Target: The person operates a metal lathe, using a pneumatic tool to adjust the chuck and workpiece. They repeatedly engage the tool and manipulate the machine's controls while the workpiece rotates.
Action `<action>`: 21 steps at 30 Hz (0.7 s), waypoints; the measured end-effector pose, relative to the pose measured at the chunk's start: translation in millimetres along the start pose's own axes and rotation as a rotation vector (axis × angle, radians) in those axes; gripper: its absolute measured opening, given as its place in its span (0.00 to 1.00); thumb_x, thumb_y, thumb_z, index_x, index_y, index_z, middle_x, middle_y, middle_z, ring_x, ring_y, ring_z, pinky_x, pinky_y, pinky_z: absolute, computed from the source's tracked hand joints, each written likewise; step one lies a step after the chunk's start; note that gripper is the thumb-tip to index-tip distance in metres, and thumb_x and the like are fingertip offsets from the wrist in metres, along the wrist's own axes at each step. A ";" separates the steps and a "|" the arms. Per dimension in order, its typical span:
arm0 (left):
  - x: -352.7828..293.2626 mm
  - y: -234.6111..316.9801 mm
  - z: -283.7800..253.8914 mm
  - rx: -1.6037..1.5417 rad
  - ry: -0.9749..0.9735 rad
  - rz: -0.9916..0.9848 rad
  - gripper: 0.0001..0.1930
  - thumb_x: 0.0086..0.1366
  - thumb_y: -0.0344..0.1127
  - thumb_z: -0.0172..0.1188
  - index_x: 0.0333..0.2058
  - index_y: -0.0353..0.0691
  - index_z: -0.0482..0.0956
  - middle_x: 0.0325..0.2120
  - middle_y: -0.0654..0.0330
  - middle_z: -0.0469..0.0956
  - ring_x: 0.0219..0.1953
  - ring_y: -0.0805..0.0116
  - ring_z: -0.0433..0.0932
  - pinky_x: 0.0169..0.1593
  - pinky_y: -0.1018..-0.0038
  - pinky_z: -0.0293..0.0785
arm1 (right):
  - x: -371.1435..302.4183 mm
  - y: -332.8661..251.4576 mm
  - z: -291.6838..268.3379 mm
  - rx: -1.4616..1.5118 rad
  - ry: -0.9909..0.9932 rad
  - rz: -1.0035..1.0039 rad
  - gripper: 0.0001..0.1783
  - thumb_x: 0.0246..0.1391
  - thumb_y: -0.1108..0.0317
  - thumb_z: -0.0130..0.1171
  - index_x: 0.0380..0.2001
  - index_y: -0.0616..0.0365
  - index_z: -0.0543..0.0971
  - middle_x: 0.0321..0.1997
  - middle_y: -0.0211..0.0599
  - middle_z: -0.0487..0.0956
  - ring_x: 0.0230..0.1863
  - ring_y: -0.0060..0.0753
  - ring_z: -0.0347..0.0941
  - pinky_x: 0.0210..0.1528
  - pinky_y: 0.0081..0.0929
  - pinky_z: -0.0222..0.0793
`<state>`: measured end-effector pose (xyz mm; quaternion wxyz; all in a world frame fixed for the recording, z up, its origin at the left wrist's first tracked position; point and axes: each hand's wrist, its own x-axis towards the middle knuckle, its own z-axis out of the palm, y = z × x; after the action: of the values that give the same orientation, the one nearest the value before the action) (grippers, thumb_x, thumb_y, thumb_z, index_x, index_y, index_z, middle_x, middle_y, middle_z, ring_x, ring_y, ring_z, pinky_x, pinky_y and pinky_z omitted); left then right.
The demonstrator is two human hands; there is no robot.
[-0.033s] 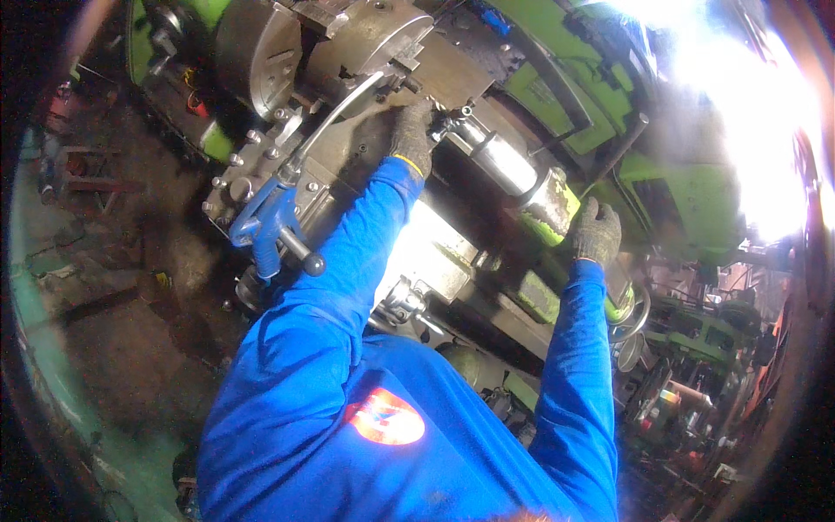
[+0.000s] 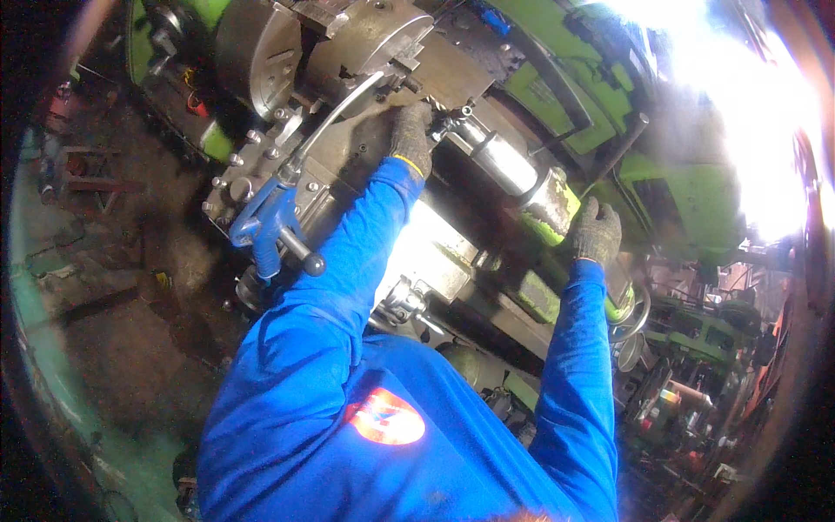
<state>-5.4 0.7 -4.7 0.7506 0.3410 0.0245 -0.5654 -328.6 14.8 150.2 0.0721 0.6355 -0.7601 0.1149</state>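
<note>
My left hand [image 2: 410, 139], in a dark grey work glove, is curled against the drill chuck [image 2: 447, 127] at the end of a lathe's tailstock quill [image 2: 504, 165]. A twist drill bit [image 2: 437, 103] points from the chuck toward the lathe chuck [image 2: 370, 43]. The left fingertips are partly hidden, and the hand looks closed on the drill chuck. My right hand [image 2: 597, 230], gloved alike, lies bent over the rear of the green tailstock [image 2: 555, 204]. Its fingers are curled, and what lies under them is hidden.
A blue air gun [image 2: 265, 224] with a pale curved tube rests by the tool post [image 2: 261, 161], left of my forearm. A ball-ended lever [image 2: 313, 264] sits beside my left sleeve. A dark-handled lever [image 2: 622, 148] rises beyond my right hand; a handwheel [image 2: 637, 315] is behind it.
</note>
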 end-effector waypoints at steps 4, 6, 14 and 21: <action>4.6 -2.2 -7.5 0.016 0.016 -0.004 0.08 0.70 0.34 0.56 0.40 0.37 0.80 0.35 0.58 0.78 0.36 0.66 0.80 0.40 0.67 0.80 | -2.8 -2.0 2.8 0.043 0.047 -0.024 0.28 0.64 0.47 0.54 0.45 0.65 0.84 0.49 0.59 0.81 0.54 0.61 0.77 0.58 0.50 0.71; 5.6 -1.6 -8.0 0.034 0.037 -0.019 0.07 0.70 0.32 0.56 0.40 0.37 0.80 0.36 0.58 0.78 0.38 0.66 0.80 0.41 0.67 0.80 | -4.0 -4.8 1.2 0.060 0.040 -0.020 0.28 0.64 0.47 0.55 0.45 0.65 0.84 0.49 0.59 0.81 0.53 0.61 0.77 0.58 0.49 0.71; -5.6 0.7 -16.4 0.190 -0.128 0.114 0.06 0.70 0.31 0.57 0.41 0.38 0.81 0.37 0.60 0.79 0.41 0.67 0.79 0.43 0.68 0.79 | -3.2 -8.1 -1.1 0.071 0.004 -0.003 0.26 0.64 0.48 0.55 0.46 0.61 0.85 0.47 0.58 0.82 0.52 0.61 0.78 0.56 0.49 0.71; -8.2 5.2 -4.4 0.092 -0.003 -0.010 0.08 0.72 0.36 0.57 0.42 0.41 0.82 0.38 0.60 0.80 0.41 0.68 0.79 0.44 0.69 0.78 | -1.2 -0.4 7.5 0.094 0.027 -0.021 0.26 0.64 0.47 0.55 0.45 0.61 0.85 0.46 0.59 0.82 0.51 0.61 0.78 0.56 0.50 0.71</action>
<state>-2.4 10.6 -2.1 0.7314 0.3740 -0.0011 -0.5703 -327.7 13.9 142.6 0.0536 0.6443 -0.7463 0.1583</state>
